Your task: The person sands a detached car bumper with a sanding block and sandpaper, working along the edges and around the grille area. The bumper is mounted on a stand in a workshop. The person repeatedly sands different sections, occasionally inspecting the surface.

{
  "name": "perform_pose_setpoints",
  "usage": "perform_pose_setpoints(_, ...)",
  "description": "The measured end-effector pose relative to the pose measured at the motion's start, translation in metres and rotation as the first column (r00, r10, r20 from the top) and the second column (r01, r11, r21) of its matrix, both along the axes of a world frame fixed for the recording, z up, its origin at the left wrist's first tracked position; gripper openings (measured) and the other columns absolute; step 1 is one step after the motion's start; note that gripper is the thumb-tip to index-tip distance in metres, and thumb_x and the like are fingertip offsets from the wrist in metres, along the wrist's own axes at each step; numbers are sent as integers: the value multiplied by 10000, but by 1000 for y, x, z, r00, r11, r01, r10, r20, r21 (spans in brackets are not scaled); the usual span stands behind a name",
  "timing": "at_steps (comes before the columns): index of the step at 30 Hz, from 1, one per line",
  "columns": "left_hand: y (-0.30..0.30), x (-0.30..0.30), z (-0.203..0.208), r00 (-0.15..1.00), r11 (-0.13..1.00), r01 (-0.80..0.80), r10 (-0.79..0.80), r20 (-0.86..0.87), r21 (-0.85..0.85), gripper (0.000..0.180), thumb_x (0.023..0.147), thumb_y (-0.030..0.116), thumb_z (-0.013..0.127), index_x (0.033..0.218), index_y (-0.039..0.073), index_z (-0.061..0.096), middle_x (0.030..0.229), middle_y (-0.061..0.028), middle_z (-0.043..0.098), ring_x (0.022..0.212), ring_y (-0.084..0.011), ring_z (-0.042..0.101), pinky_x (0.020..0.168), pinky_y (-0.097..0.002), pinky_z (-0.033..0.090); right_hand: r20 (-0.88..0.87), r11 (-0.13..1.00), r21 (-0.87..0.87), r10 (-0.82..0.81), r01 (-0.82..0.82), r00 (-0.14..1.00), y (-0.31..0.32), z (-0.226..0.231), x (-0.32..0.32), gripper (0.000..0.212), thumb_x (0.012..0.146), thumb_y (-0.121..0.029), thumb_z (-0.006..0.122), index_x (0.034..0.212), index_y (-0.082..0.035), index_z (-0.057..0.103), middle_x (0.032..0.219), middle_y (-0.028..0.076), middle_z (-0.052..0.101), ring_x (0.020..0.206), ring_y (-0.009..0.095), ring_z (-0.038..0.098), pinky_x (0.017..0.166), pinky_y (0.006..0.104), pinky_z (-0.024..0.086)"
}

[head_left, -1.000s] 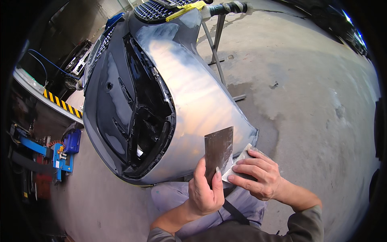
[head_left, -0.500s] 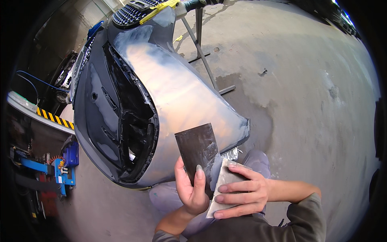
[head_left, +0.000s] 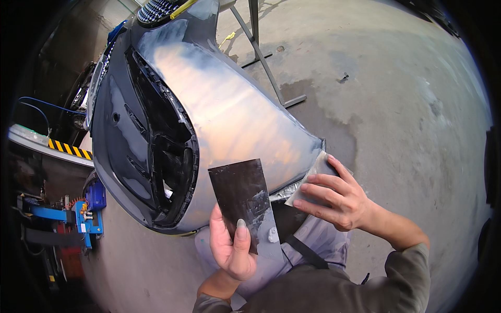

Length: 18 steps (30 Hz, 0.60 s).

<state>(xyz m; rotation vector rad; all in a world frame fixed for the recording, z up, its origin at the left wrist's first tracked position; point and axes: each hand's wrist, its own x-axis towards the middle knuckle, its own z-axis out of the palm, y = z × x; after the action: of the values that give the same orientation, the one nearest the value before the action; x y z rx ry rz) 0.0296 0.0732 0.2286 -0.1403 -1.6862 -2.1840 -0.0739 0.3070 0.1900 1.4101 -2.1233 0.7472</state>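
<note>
In front of me is a car bumper (head_left: pixel 224 120), dark grey with a broad sanded patch of pale and orange tones. My left hand (head_left: pixel 233 253) grips a dark rectangular mixing plate (head_left: pixel 237 188) with its thumb on top. Grey putty is smeared over the plate's lower right part, with a small lump (head_left: pixel 272 235) on it. A flat pale spreader (head_left: pixel 320 166) is held under the fingers of my right hand (head_left: pixel 342 201). Its upper end is at the bumper's lower right corner; whether it touches there I cannot tell. Crumpled silver foil (head_left: pixel 284 193) shows below the bumper's edge.
A metal stand (head_left: pixel 269 73) rises behind the bumper, its foot on the concrete floor. Blue workshop equipment (head_left: pixel 90 219) and a black-and-yellow striped edge (head_left: pixel 70 148) are at left. A dark wet patch (head_left: pixel 334 130) marks the floor beside the bumper.
My right hand has moved away from the plate, up and right to the bumper's corner with the spreader. The plate has shifted slightly left, and the putty lump on it now shows.
</note>
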Motion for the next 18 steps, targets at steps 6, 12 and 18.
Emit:
perform_pose_setpoints(6,-14,-11,0,942,894,-318,261,-211,-315,609,1040,1,413,1613,-120,246,1607,-239,435,1478,-281,454,1243,-398,316,60,965,-261,48,-31,997,-9,5,-1,451,770,-155,716,1208,-146,822,1148,78,763,1075,269,740,1074,535,544)
perform_pose_setpoints(12,-16,-15,-7,867,796,-479,366,-338,-369,608,1037,-4,446,1595,-149,254,1591,-274,440,1446,-298,491,1217,-394,363,-212,958,-251,83,-137,974,-40,29,-6,346,807,-199,710,1129,-163,832,1124,53,784,1049,241,749,980,520,593)
perform_pose_setpoints(18,-19,-13,-10,864,776,-490,371,-341,-396,580,1054,11,478,1579,-149,290,1579,-269,453,1434,-295,498,1208,-384,378,-158,953,-209,187,-218,970,-70,20,-4,318,823,-207,699,1111,-133,811,1162,55,748,1059,233,727,994,548,570)
